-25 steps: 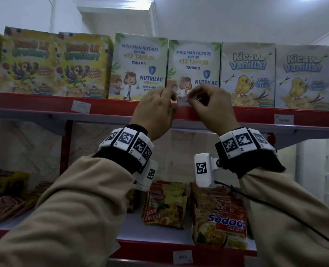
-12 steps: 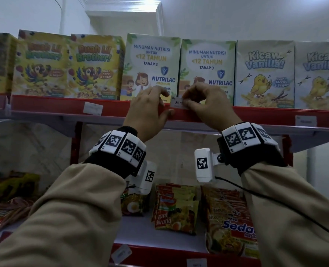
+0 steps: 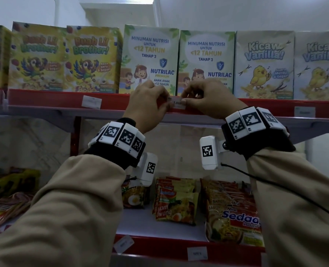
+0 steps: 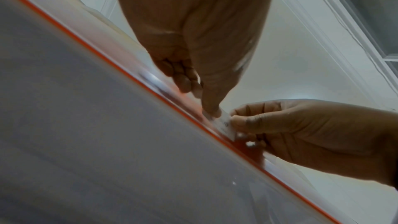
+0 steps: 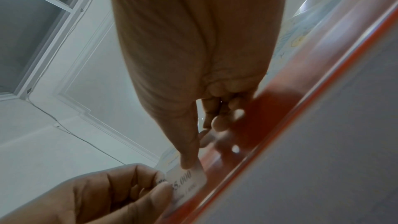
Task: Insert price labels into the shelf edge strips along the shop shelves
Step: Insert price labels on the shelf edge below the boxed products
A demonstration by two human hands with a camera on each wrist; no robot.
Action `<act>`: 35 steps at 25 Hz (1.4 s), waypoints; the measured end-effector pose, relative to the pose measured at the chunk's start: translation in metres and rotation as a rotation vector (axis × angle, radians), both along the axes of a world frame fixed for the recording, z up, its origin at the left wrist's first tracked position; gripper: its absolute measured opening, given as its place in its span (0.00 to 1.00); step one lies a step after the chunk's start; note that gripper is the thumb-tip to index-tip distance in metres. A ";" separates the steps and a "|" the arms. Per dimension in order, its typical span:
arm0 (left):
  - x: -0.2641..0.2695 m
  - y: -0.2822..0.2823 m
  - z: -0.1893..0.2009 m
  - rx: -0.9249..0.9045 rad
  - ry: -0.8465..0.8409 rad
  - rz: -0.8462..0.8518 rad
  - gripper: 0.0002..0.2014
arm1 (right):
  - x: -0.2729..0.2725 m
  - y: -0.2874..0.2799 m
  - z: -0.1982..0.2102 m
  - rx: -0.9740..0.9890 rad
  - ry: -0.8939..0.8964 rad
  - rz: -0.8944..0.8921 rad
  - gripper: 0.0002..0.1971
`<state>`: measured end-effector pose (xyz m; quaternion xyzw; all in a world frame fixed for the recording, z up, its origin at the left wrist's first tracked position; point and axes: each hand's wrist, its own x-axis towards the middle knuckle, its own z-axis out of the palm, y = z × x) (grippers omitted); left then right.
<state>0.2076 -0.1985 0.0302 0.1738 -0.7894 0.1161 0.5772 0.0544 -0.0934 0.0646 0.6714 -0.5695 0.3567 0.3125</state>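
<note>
A small white price label [image 3: 177,104] printed "5.000" lies against the red shelf edge strip [image 3: 121,101] of the upper shelf, below the Nutrilac boxes [image 3: 150,58]. My left hand [image 3: 166,103] pinches its left end and my right hand [image 3: 184,101] pinches its right end, thumbs on its face. In the left wrist view my left thumb presses the label [image 4: 225,124] onto the strip [image 4: 120,67]. The right wrist view shows my right thumb on the label [image 5: 189,181] at the strip's clear lip [image 5: 269,125]. Whether the label's edges sit inside the strip is not visible.
Other labels sit in the same strip at left [image 3: 91,102] and right [image 3: 304,111]. Cereal boxes [image 3: 63,58] and vanilla boxes [image 3: 263,64] line the upper shelf. Noodle packets [image 3: 234,214] lie on the lower shelf, whose red strip holds two labels [image 3: 197,253].
Both hands have brought the label down from the strip's top edge onto its red face. The label's print now shows between the thumbs.
</note>
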 end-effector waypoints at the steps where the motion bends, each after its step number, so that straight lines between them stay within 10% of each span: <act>1: 0.001 0.001 0.000 0.001 -0.001 0.001 0.13 | 0.000 0.000 -0.001 0.007 0.008 -0.007 0.04; 35: 0.007 0.008 0.011 0.081 -0.088 0.039 0.07 | 0.001 -0.003 -0.006 0.013 -0.015 -0.007 0.04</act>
